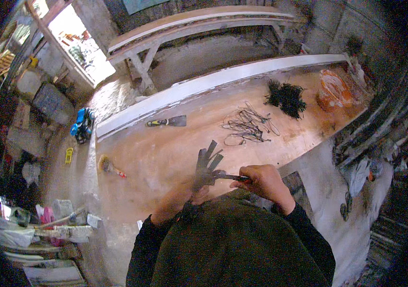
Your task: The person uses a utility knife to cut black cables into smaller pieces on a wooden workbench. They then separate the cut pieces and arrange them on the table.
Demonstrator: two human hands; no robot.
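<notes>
My left hand point(177, 196) is closed around a fan of flat dark grey strips point(207, 160), which spread upward over the near edge of the table. My right hand point(263, 182) grips a slim black item point(230, 177) whose far end meets the strips; its exact kind is too blurred to tell. Beyond my hands, a loose tangle of thin dark wire loops point(247, 126) lies on the brown tabletop point(165, 153). Farther right sits a heap of short black strands point(286, 98). A scraper point(166, 121) with a black and yellow handle rests near the far edge.
A brush point(110, 167) lies at the table's left end. An orange, white-smeared container point(334, 91) stands at the far right. Behind the table runs a long wooden bench point(204, 21). On the left are a blue and black object point(82, 125) and a yellow tool point(69, 155).
</notes>
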